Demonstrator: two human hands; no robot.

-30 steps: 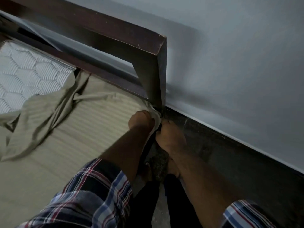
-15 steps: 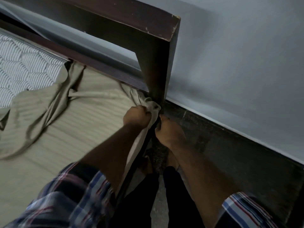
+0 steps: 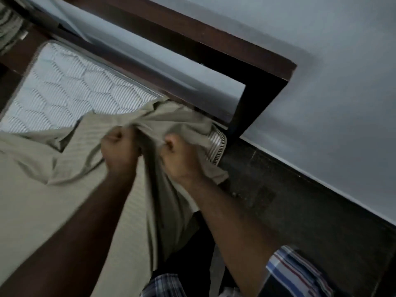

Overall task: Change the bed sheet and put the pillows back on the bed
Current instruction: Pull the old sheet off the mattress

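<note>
An olive-beige striped bed sheet (image 3: 38,202) covers the near part of the bed and is bunched up near the headboard corner. The white quilted mattress (image 3: 70,93) lies bare at the upper left, and its corner (image 3: 217,144) shows bare beside the bedpost. My left hand (image 3: 119,146) grips a gathered fold of the sheet in a fist. My right hand (image 3: 182,157) grips the sheet's corner just next to it, lifted off the mattress corner. No pillows are in view.
A dark wooden headboard frame (image 3: 214,48) with an open gap runs diagonally across the top, ending in a post (image 3: 257,103) at the corner. A grey wall (image 3: 332,93) stands behind it. Dark floor (image 3: 300,211) lies in the narrow strip between bed and wall.
Both hands have come up from the gap beside the bedpost and pulled the sheet's corner off the mattress. The mattress corner, covered before, now shows bare.
</note>
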